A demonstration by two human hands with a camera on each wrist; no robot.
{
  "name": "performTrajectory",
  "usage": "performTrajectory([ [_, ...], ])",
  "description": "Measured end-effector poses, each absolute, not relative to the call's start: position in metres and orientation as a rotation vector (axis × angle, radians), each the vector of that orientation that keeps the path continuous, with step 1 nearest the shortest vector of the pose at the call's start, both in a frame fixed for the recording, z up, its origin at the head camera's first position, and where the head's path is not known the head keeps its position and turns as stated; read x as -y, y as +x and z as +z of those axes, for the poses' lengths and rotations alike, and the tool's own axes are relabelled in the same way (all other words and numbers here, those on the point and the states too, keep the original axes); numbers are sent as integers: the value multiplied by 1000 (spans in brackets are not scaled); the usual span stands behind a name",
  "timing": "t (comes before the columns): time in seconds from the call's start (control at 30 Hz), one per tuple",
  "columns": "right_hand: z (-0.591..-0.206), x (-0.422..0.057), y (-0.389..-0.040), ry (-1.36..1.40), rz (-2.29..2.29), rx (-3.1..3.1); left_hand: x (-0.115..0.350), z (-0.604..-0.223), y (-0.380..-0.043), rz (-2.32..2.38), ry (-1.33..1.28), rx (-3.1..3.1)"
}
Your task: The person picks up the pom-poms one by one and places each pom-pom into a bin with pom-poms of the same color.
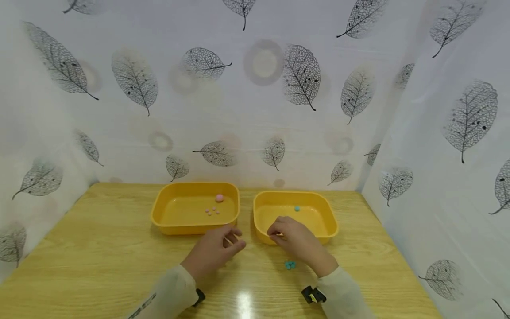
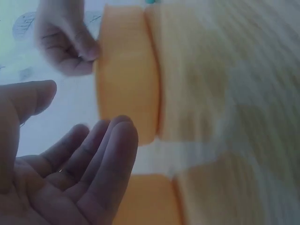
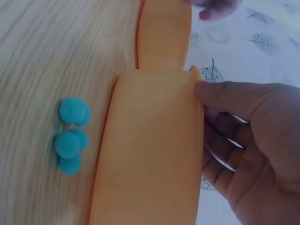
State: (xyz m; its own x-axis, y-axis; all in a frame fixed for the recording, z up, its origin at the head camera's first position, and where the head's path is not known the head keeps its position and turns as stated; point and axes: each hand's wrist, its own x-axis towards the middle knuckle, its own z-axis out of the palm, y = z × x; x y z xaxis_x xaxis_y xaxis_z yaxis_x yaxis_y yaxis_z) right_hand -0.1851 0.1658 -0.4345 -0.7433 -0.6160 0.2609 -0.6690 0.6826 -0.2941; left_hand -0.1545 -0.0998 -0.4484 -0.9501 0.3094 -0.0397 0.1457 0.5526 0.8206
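Note:
My right hand (image 1: 296, 241) is at the near left rim of the right yellow tray (image 1: 334, 223). Its thumb lies over the rim's outer side and the fingers curl behind it, where their tips are hidden, so the rim sits pinched between them. On the table below that wrist lies a cluster of small teal balls (image 3: 69, 136). One teal ball (image 1: 297, 208) lies inside the right tray. My left hand (image 1: 215, 250), thumb and fingers apart and loosely bent, holds nothing in front of the left yellow tray (image 1: 175, 229).
Inside the left tray are a larger pink ball (image 1: 219, 198) and several tiny pink pieces (image 1: 210, 214). Both trays stand side by side on a wooden table (image 1: 99, 239). A white leaf-printed curtain (image 1: 247, 115) encloses the back and sides.

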Motion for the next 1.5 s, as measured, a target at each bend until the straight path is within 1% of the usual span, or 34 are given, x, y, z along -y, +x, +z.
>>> performTrajectory([
  [0.17, -435, -159, -185, 1126, 597, 2740, 83, -458, -161, 1411, 393, -2594],
  [0.37, -435, -156, -184, 1171, 608, 2717, 73, -465, -166, 1395, 439, -2693],
  [0.53, -428, -176, -178, 1218, 686, 2684, 68, -467, -169, 1423, 441, -2698],
  [0.7, -420, -204, -173, 1314, 855, 2858, 65, -469, -173, 1383, 442, -2722],
  [0.97, -428, -221, -168, 1186, 740, 3197, 61, -467, -174, 1384, 374, -2714],
  [1.13, -439, -214, -168, 1148, 619, 3205, 62, -467, -175, 1379, 376, -2706],
  [1.5, -443, -210, -167, 1090, 671, 3233, 66, -468, -176, 1389, 344, -2665],
])
